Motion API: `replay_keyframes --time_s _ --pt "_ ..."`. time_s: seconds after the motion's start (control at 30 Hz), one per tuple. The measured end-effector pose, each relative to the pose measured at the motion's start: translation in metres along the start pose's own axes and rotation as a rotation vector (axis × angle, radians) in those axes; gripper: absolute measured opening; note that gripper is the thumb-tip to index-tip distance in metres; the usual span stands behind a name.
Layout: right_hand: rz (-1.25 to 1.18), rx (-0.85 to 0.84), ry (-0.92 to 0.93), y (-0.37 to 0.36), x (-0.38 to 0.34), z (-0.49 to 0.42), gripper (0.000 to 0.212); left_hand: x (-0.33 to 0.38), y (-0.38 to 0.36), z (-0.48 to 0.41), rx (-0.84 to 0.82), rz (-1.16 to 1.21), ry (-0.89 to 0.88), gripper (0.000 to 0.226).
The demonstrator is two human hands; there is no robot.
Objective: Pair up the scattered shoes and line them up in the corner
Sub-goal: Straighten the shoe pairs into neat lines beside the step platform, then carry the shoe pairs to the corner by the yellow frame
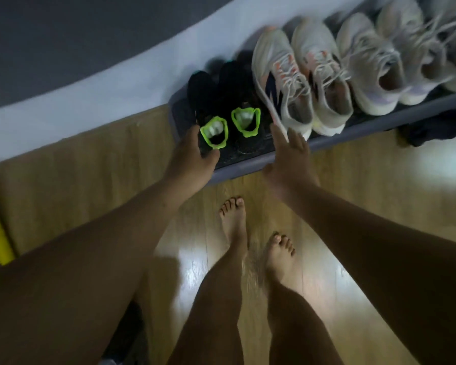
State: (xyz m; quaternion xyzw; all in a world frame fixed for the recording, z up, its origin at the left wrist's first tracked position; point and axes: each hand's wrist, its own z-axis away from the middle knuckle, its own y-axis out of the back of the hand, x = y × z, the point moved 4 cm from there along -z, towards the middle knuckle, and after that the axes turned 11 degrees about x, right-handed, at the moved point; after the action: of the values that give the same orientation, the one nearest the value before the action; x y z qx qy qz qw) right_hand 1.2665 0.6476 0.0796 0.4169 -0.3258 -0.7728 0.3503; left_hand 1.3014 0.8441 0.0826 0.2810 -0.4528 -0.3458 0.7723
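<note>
Along the pale wall base [77, 101], from eleven to two o'clock of the person's bare feet [233, 222], a grey plastic shoe tray [327, 144] holds the row. The heels face the room, so each pair reads at a glance. The two black knit shoes with neon-green collars [232, 83] sit side by side at the tray's nine o'clock end. Just beside them, at their three o'clock, stand the white running shoes with orange and navy flashes [277, 69], then pale lace-up trainers [374, 59] toward two o'clock.

The left hand [192, 154] wraps fingers and thumb round the heel of the outer black shoe, seemingly to square it with its mate. The right hand [290, 154] is spread, fingers straight and grasping nothing, its tips touching the heel side of the nearest white shoe. I judge that it steadies or nudges that shoe into line. A dark crumpled cloth [427, 130] lies against the tray's near rim, toward three o'clock.
</note>
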Motion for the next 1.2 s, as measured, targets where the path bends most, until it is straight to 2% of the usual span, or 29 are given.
replay_keyframes --time_s 0.2,0.3,0.47,0.6,0.73,1.0,1.2 --pt "-0.038 0.154 -0.035 0.155 -0.016 0.092 0.076 0.092 0.095 0.118 -0.051 -0.002 -0.129 0.065" --pt "-0.110 0.252 -0.064 0.229 -0.021 0.151 0.075 0.141 0.126 0.176 -0.097 -0.056 -0.252 0.062" --pt "-0.203 0.348 -0.184 0.285 -0.001 0.241 0.061 0.221 0.143 0.234 -0.203 -0.172 -0.498 0.054" --pt "-0.309 0.496 -0.380 0.301 0.025 0.315 0.075 0.276 0.141 0.276 -0.328 -0.241 -0.735 0.051" --pt "-0.352 0.645 -0.567 0.300 0.039 0.405 0.081 0.297 0.131 0.318 -0.425 -0.325 -0.882 0.057" --pt "-0.416 0.832 -0.951 0.266 0.082 0.563 0.078 0.284 0.074 0.437 -0.672 -0.496 -1.026 0.057" --pt "-0.471 0.880 -1.204 0.217 0.138 0.710 0.073 0.272 0.012 0.580 -0.787 -0.597 -1.255 0.052"
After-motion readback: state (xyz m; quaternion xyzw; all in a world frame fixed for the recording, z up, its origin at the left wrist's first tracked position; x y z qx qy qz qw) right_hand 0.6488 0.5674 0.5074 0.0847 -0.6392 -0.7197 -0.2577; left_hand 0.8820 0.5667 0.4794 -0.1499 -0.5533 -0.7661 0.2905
